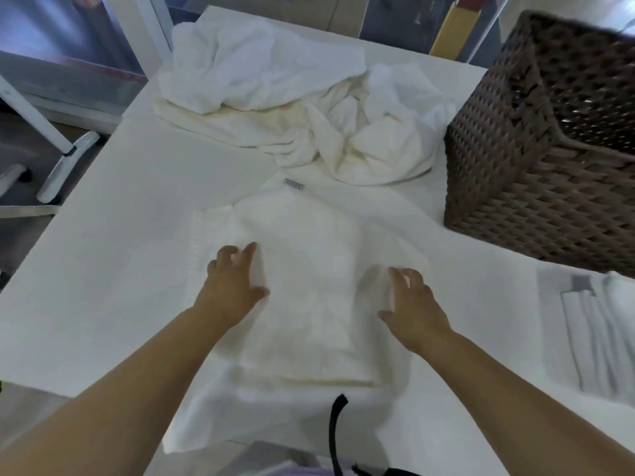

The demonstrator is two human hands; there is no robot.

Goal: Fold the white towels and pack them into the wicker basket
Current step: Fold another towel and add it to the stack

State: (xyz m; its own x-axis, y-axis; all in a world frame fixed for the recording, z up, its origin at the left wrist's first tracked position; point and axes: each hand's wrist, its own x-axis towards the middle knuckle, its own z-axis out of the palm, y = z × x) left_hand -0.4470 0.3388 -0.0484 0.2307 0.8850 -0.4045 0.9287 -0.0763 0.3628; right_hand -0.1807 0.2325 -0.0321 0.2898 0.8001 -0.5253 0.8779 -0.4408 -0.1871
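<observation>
Nearest the camera, a black strap (338,431) hangs at the table's (103,269) front edge. Just beyond it lies the folded towel (309,304), flat in the middle of the table. The left hand (233,286) presses its left side, fingers spread; the right hand (412,304) rests on its right edge, fingers loose, gripping nothing. Farther back sits the heap of unfolded towels (309,108). At far right stands the wicker basket (515,159), its inside blurred.
</observation>
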